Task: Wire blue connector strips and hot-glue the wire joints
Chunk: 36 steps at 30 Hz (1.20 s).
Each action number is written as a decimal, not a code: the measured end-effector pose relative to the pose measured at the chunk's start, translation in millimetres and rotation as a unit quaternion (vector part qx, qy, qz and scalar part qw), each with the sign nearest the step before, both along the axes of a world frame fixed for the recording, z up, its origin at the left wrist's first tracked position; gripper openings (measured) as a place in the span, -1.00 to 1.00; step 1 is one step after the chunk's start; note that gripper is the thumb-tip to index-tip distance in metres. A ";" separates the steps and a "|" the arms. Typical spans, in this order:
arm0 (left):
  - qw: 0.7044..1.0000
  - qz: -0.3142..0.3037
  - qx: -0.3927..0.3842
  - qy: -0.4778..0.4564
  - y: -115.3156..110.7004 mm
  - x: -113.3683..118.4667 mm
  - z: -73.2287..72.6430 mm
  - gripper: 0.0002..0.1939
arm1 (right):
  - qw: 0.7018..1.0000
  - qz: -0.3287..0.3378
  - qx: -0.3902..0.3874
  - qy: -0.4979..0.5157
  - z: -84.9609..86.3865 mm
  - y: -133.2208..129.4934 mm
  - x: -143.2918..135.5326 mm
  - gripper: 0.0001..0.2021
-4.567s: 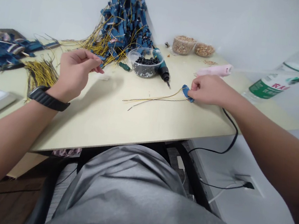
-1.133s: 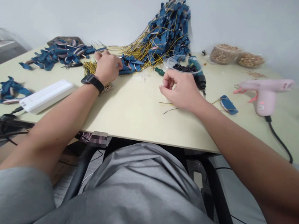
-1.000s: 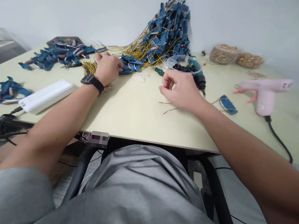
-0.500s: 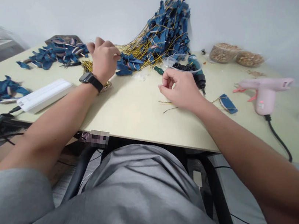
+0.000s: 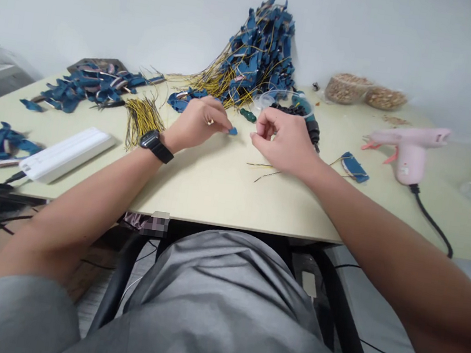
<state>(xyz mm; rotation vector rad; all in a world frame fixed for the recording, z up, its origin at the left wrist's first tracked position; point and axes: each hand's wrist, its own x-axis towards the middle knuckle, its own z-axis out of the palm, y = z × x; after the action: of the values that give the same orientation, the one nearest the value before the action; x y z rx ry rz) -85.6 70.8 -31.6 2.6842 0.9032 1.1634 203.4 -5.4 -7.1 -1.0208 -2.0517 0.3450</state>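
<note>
Over the middle of the table, my left hand (image 5: 201, 122) pinches a small blue piece (image 5: 233, 131), of which a pointed tip shows past the fingertips. My right hand (image 5: 287, 140) is a short way to the right, its fingers curled and thumb pressed in; what they hold, if anything, is hidden. Beneath that hand run thin yellow and black wires, which come out beside a blue rectangular piece (image 5: 354, 167) on the table. A bundle of yellow and black wires (image 5: 142, 119) lies by my left wrist. Behind my right hand stands a clear tub (image 5: 287, 103) of small black parts.
A tall heap of blue pieces with yellow wires (image 5: 262, 51) leans on the wall. More blue pieces (image 5: 86, 85) lie left, near a white power box (image 5: 65, 154). At right are a pink glue gun (image 5: 414, 149) and bags of brown granules (image 5: 348, 89). A green screwdriver (image 5: 248, 115) lies mid-table.
My left hand has come from the blue pieces at the back left toward my right hand, with a small blue piece in its fingers. My right hand has stayed nearly still.
</note>
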 end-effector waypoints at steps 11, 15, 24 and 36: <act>0.985 0.139 -0.066 0.078 -17.1 10.1 9.6 -0.79 | 1.000 -0.002 -0.011 0.001 -0.4 0.3 0.1 -0.65; 0.972 0.176 -0.097 0.125 -29.3 21.8 9.4 -0.62 | 1.000 -0.002 -0.013 0.000 1.0 -1.7 -0.8 -0.66; 0.979 0.098 -0.160 0.086 -33.2 19.9 9.8 -0.75 | 0.999 -0.005 -0.034 -0.005 2.1 -2.5 -0.7 -0.64; 0.990 0.081 -0.077 0.088 -22.8 -36.0 58.9 -0.74 | 1.000 0.003 -0.025 -0.008 0.5 -2.2 -0.2 -0.63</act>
<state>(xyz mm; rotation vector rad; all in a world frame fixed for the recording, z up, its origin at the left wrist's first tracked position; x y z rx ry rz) -121.6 48.0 27.3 2.6597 1.2038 0.8497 203.2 -7.6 -6.6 -1.0521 -2.0694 0.3946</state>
